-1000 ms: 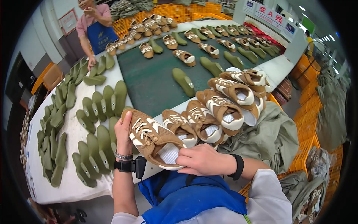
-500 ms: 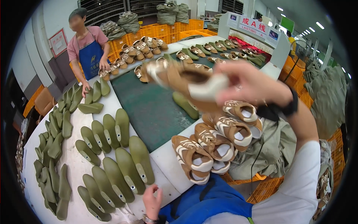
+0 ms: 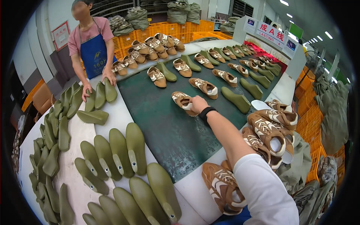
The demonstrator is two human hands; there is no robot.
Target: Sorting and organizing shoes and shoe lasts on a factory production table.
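Observation:
My right hand (image 3: 198,104) reaches far out over the dark green belt (image 3: 165,127) and grips the heel end of a brown and white shoe (image 3: 182,100), which lies on the belt. A black band sits on that wrist, and the white sleeve runs back to the lower edge. My left hand is out of the picture. More brown shoes (image 3: 204,87) and single green lasts (image 3: 236,99) lie in rows farther along the belt.
Many olive-green lasts (image 3: 120,152) lie on the white table on the left. A pile of brown shoes (image 3: 268,129) sits to my right, with one (image 3: 221,185) near my body. A co-worker in a blue apron (image 3: 93,56) rests both hands on lasts (image 3: 105,92) at the far left. Orange crates stand behind.
A second ago both hands held the shoe close to my body. The right hand then lifted it and carried it out, and it now lies on the belt. The left hand dropped out of view.

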